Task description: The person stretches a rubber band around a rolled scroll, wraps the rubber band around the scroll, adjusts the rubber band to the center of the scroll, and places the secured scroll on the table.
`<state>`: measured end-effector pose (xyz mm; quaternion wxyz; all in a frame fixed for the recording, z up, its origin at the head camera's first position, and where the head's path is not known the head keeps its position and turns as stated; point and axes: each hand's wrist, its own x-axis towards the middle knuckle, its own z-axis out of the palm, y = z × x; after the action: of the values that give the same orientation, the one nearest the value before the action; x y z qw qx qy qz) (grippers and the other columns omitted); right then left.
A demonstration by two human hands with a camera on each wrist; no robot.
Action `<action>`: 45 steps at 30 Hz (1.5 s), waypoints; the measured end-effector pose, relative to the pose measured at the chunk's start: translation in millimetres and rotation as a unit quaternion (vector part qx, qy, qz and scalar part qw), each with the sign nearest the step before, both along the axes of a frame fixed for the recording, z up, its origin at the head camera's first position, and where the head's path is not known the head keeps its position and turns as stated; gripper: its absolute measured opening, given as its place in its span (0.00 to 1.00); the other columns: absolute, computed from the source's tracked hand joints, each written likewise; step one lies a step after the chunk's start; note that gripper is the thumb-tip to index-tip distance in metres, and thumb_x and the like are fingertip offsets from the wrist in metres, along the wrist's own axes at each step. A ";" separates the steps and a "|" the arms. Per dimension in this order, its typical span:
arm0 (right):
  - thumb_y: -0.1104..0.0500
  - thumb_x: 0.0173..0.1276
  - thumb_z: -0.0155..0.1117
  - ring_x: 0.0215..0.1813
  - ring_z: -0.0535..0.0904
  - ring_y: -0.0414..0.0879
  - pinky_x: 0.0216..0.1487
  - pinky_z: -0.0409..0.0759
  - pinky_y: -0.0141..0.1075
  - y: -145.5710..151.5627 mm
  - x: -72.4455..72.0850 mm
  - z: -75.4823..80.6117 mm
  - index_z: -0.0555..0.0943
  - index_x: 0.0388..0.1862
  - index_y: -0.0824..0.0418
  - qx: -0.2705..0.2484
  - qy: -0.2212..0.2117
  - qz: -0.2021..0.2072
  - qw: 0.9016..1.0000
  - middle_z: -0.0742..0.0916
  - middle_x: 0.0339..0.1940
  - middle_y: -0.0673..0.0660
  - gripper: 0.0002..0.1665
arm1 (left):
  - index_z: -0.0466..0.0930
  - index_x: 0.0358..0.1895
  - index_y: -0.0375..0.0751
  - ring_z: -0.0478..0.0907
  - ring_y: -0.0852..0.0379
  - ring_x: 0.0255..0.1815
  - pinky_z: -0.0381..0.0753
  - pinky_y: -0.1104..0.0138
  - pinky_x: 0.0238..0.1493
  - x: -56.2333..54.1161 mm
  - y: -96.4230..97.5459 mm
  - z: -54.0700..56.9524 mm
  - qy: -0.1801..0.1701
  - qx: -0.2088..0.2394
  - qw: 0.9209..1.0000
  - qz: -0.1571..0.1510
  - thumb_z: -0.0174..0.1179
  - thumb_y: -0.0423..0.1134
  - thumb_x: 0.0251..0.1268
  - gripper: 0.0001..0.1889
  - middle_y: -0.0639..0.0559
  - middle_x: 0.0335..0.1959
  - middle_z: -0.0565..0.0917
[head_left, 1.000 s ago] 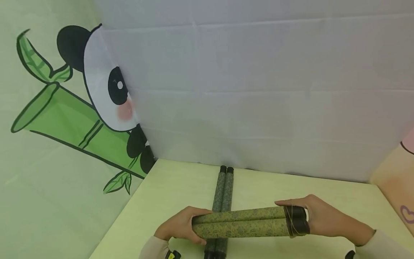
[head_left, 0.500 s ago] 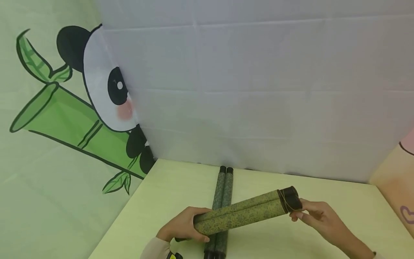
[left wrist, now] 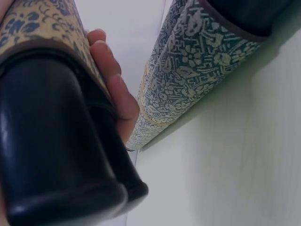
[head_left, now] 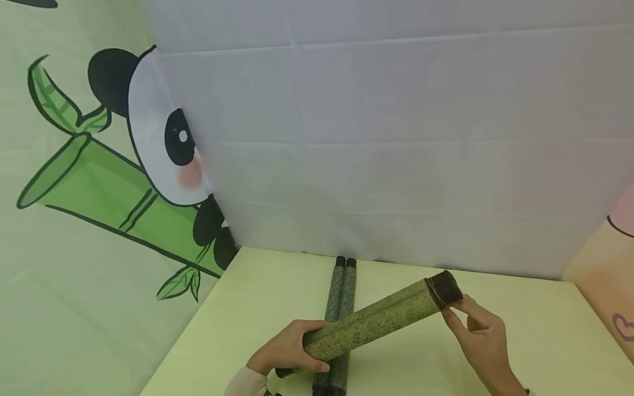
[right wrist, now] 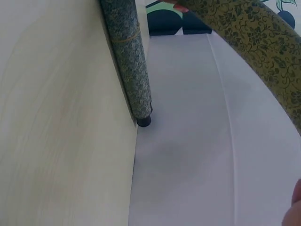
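Observation:
A rolled scroll (head_left: 376,324) in yellow-green flowered cloth, with black end knobs, is held up at a slant, right end higher. My left hand (head_left: 293,346) grips its lower end, thumb in front; in the left wrist view its fingers (left wrist: 113,80) curl round the cloth beside the black knobs (left wrist: 51,141). A thin yellowish elastic band (head_left: 435,292) loops round the upper end. There my right hand (head_left: 482,335) pinches at the band with thumb and forefinger, close under the black knobs; the exact hold is partly hidden.
A second rolled scroll (head_left: 342,297), blue-green patterned with black ends, lies on the pale yellow table (head_left: 267,291) beneath and behind the held one, pointing toward the white back wall (head_left: 386,165). A panda and bamboo picture (head_left: 158,137) covers the left wall.
The held scroll has tilted, its right end rising. My right hand has shifted from gripping round that end to pinching beneath it. The left hand stays on the lower end.

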<state>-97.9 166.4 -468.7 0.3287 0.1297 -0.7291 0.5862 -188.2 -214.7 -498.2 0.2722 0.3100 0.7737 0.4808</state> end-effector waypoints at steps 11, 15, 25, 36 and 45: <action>0.85 0.59 0.64 0.55 0.82 0.40 0.55 0.78 0.27 2.6 -14.2 -23.6 0.84 0.37 0.81 0.026 0.136 -0.033 0.990 0.86 0.49 0.53 0.09 | 0.76 0.69 0.46 0.83 0.59 0.51 0.81 0.63 0.52 -0.3 2.9 -9.2 0.011 0.013 1.000 -0.001 0.75 0.48 0.58 0.34 0.58 0.56 0.84; 0.72 0.69 0.65 0.54 0.82 0.42 0.53 0.79 0.27 0.3 -15.2 -23.6 0.81 0.35 0.84 -0.008 0.181 -0.020 0.983 0.85 0.48 0.55 0.10 | 0.77 0.69 0.46 0.83 0.59 0.52 0.81 0.63 0.53 0.1 6.6 -12.5 0.009 0.015 1.000 0.007 0.75 0.48 0.58 0.34 0.57 0.57 0.83; 0.87 0.66 0.31 0.41 0.63 0.46 0.43 0.56 0.34 -4.2 -11.7 -0.2 0.68 0.33 0.81 -0.151 0.185 0.159 0.958 0.73 0.39 0.58 0.15 | 0.77 0.68 0.44 0.84 0.63 0.47 0.81 0.64 0.51 4.9 22.2 -6.2 0.055 -0.001 0.998 0.033 0.76 0.49 0.57 0.35 0.59 0.54 0.84; 0.88 0.57 0.46 0.48 0.68 0.45 0.54 0.62 0.32 -4.2 -4.0 1.1 0.76 0.26 0.74 -0.056 0.135 -0.045 0.988 0.81 0.33 0.55 0.16 | 0.81 0.64 0.47 0.84 0.65 0.40 0.83 0.66 0.41 12.9 40.6 7.6 0.099 -0.012 0.992 0.072 0.79 0.50 0.51 0.34 0.59 0.51 0.85; 0.76 0.77 0.49 0.46 0.73 0.45 0.55 0.64 0.32 -3.6 8.8 27.9 0.80 0.38 0.80 -0.188 -0.053 -0.050 0.980 0.82 0.37 0.51 0.12 | 0.79 0.67 0.45 0.81 0.68 0.35 0.82 0.67 0.35 20.7 53.6 22.9 0.165 -0.077 0.975 0.124 0.79 0.56 0.47 0.41 0.57 0.47 0.87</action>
<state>-89.0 162.8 -440.8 0.3369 -0.0020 -0.6281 0.7014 -167.5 -161.1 -475.3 0.1023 0.2651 0.8751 0.3917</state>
